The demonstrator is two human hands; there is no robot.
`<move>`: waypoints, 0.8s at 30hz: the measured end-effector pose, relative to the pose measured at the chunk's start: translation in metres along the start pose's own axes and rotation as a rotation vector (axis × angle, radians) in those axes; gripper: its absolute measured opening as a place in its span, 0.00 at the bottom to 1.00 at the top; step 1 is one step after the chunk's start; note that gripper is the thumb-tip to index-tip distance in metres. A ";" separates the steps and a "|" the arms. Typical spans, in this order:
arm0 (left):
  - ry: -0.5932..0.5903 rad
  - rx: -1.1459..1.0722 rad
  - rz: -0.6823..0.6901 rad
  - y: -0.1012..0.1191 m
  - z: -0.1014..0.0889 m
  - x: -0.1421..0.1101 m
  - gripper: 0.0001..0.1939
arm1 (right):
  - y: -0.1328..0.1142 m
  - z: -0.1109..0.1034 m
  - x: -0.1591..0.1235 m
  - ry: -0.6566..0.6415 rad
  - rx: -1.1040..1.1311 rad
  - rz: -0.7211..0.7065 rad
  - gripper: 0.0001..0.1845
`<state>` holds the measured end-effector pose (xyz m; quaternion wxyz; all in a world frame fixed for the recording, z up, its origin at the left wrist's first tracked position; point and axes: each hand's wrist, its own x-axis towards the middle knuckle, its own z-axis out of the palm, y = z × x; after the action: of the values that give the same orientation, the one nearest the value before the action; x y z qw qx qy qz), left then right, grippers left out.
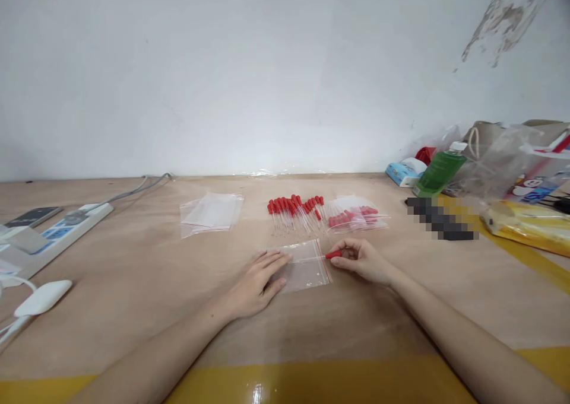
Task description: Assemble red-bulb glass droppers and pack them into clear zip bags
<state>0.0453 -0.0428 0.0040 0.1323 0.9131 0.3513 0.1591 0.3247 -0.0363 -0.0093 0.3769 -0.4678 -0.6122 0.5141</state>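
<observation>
A clear zip bag (307,275) with a red line along its right end lies flat on the table. My left hand (260,279) rests on the bag's left part, fingers stretched out. At the bag's right end, my right hand (363,260) pinches the red bulb of a glass dropper (333,254); its thin clear stem points left, over or inside the bag, I cannot tell which. Beyond the bag lies a row of loose red-bulbed droppers (291,205). To their right are filled zip bags (354,217) with red bulbs showing through. A stack of flat zip bags (214,211) lies at the left.
On the left are a power strip (84,226), a phone (33,216) and a white plug-like device (44,299). A green bottle (439,171), a tissue pack (403,172) and a yellow package (529,223) stand or lie at the right. A wall (267,78) rises behind the table.
</observation>
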 end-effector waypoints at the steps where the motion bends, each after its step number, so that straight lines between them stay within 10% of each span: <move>1: 0.003 -0.002 0.002 0.000 0.000 0.000 0.23 | 0.000 0.000 0.000 0.003 -0.055 -0.040 0.16; 6: 0.015 -0.010 0.007 0.000 0.000 -0.001 0.23 | -0.001 0.011 0.003 0.038 -0.102 -0.235 0.13; 14: 0.011 -0.036 0.030 0.002 -0.002 0.001 0.22 | -0.007 0.022 0.007 -0.227 0.238 -0.114 0.15; 24: 0.080 -0.131 0.021 0.000 -0.007 0.000 0.18 | -0.011 0.010 0.005 -0.163 -0.422 -0.351 0.14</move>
<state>0.0428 -0.0420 0.0102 0.1758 0.8991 0.3354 0.2195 0.3122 -0.0347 -0.0003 0.3041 -0.3801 -0.8054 0.3382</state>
